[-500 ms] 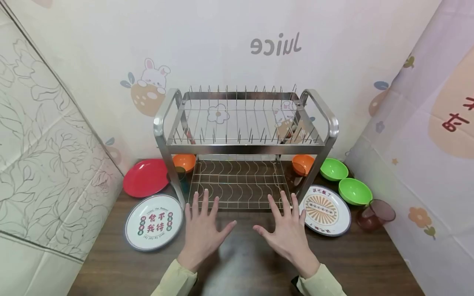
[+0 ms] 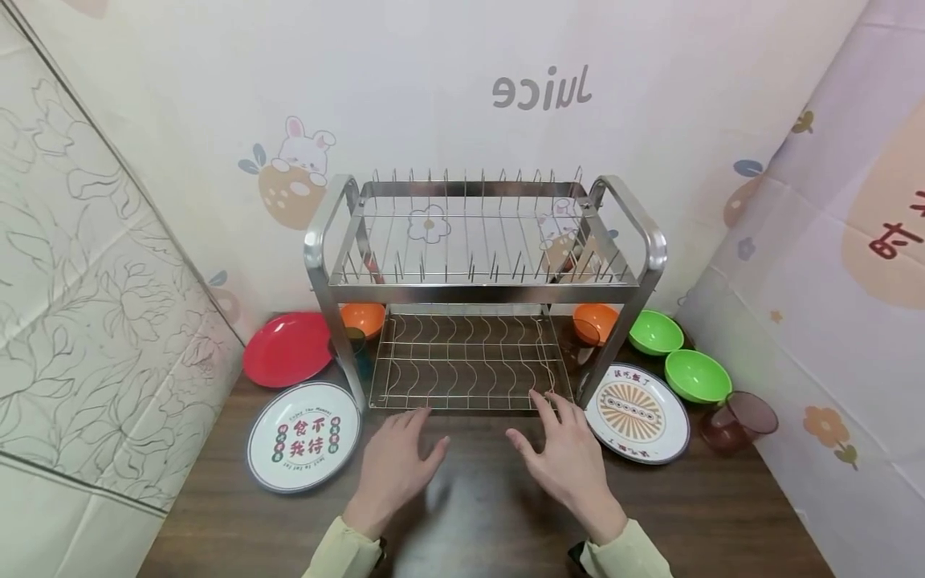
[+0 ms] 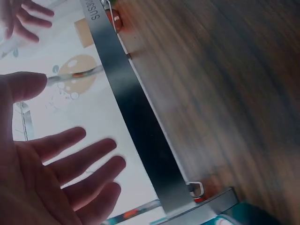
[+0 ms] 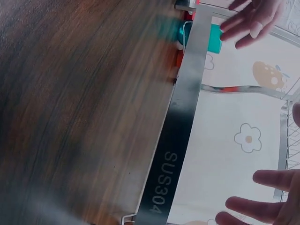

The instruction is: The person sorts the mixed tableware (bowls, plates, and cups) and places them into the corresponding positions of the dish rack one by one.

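Note:
A two-tier metal dish rack point(image 2: 480, 294) stands in front of me, its lower wire shelf point(image 2: 462, 377) low over the table. My left hand point(image 2: 393, 466) is held palm down before the rack's front left, with relaxed fingers and nothing in it. Mirroring it at the front right, my right hand point(image 2: 571, 461) has its thumb apart and fingertips close to the lower shelf's front edge; it too holds nothing. Left of the rack lie a white plate with printed characters point(image 2: 303, 474) and a red plate point(image 2: 287, 349). A white sunburst plate point(image 2: 636, 413) lies by my right hand.
Two green bowls, one behind point(image 2: 655, 331) and one nearer point(image 2: 697, 376), sit at the right with a purplish cup point(image 2: 739, 421). Orange bowls, left point(image 2: 364, 319) and right point(image 2: 594, 321), show by the rack's sides, with a teal cup point(image 2: 361, 357) partly behind the left leg. Patterned cloth walls surround the table.
Both hands had fingers spread and stretched toward the rack. Their fingers have since relaxed and bent downward, the left fingertips drawing back from the lower shelf. The dishes have stayed put.

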`<state>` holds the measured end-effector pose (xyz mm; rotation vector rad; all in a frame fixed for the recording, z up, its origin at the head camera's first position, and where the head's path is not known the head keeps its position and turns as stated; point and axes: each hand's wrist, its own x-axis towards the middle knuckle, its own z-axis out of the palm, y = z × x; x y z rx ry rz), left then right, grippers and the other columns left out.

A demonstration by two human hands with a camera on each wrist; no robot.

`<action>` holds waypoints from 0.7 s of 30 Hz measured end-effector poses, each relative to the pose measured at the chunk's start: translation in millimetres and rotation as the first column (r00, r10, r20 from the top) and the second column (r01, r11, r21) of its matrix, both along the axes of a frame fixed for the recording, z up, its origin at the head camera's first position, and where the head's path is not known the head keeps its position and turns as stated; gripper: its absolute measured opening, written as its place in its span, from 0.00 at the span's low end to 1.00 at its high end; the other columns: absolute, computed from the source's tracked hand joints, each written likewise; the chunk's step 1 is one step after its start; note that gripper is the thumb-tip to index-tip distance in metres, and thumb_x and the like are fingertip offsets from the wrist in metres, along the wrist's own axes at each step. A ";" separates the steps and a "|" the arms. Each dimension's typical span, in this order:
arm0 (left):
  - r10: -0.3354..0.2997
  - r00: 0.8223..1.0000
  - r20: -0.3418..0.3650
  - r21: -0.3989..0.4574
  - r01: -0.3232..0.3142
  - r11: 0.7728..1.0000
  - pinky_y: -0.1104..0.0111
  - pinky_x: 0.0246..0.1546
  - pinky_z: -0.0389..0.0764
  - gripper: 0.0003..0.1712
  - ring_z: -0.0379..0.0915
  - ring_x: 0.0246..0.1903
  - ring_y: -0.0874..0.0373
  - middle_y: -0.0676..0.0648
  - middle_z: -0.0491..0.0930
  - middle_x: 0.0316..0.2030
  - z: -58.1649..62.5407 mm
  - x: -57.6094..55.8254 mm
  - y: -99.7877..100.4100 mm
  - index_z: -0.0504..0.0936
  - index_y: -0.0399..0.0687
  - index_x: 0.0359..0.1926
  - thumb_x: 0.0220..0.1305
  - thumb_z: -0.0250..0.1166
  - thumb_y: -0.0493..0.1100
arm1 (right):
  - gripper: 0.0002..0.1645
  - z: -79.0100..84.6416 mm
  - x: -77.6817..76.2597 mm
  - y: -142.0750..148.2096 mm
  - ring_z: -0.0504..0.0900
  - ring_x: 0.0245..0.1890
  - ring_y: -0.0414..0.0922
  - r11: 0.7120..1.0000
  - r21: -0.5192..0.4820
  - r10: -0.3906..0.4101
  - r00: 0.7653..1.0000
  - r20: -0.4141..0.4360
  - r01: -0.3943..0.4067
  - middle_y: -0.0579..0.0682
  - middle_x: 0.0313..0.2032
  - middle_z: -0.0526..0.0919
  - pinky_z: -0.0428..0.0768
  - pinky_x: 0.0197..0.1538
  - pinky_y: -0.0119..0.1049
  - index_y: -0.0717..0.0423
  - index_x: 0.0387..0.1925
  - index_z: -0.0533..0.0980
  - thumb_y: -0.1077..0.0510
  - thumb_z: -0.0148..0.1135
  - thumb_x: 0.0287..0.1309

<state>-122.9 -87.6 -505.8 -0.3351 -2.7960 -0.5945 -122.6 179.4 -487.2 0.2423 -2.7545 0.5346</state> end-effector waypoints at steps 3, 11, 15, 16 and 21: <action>0.026 0.999 0.043 0.042 -0.028 0.999 0.52 0.47 0.80 0.30 0.79 0.49 0.46 0.44 0.84 0.49 -3.5 2.1 -3.2 0.80 0.47 0.58 0.64 0.63 0.61 | 0.40 -0.8 1.0 0.4 0.72 0.59 0.58 1.000 -0.025 -0.018 1.000 0.001 0.018 0.58 0.59 0.75 0.78 0.48 0.58 0.50 0.65 0.73 0.31 0.60 0.60; 0.071 0.989 0.131 0.086 -0.083 0.993 0.55 0.36 0.80 0.23 0.82 0.37 0.52 0.51 0.86 0.39 -14.4 3.6 -14.9 0.83 0.49 0.51 0.64 0.64 0.59 | 0.32 -8.0 0.1 4.6 0.82 0.44 0.50 0.995 -0.092 -0.036 0.994 0.102 0.046 0.51 0.44 0.83 0.80 0.43 0.53 0.53 0.58 0.77 0.34 0.54 0.67; 0.075 0.981 0.177 0.101 -0.093 0.990 0.57 0.33 0.79 0.21 0.81 0.33 0.56 0.54 0.86 0.36 -18.0 3.2 -19.5 0.83 0.50 0.48 0.66 0.63 0.60 | 0.23 -13.7 -3.2 10.7 0.81 0.35 0.41 0.986 -0.161 -0.025 0.986 0.167 0.052 0.43 0.35 0.83 0.79 0.40 0.45 0.50 0.49 0.80 0.38 0.54 0.70; 0.071 0.980 0.186 0.108 -0.092 0.990 0.58 0.33 0.79 0.21 0.81 0.32 0.57 0.54 0.86 0.35 -19.0 2.9 -20.6 0.83 0.50 0.47 0.66 0.63 0.60 | 0.22 -15.5 -3.9 12.7 0.81 0.34 0.40 0.984 -0.169 -0.027 0.983 0.180 0.058 0.42 0.34 0.82 0.79 0.40 0.44 0.49 0.47 0.81 0.38 0.53 0.70; 0.053 0.966 0.252 0.159 -0.096 0.983 0.60 0.33 0.79 0.18 0.80 0.31 0.62 0.57 0.85 0.34 -23.7 0.9 -27.8 0.83 0.55 0.44 0.68 0.60 0.61 | 0.21 -23.0 -4.8 22.8 0.80 0.33 0.39 0.981 -0.174 -0.051 0.973 0.226 0.092 0.40 0.32 0.82 0.78 0.39 0.43 0.47 0.43 0.82 0.38 0.54 0.70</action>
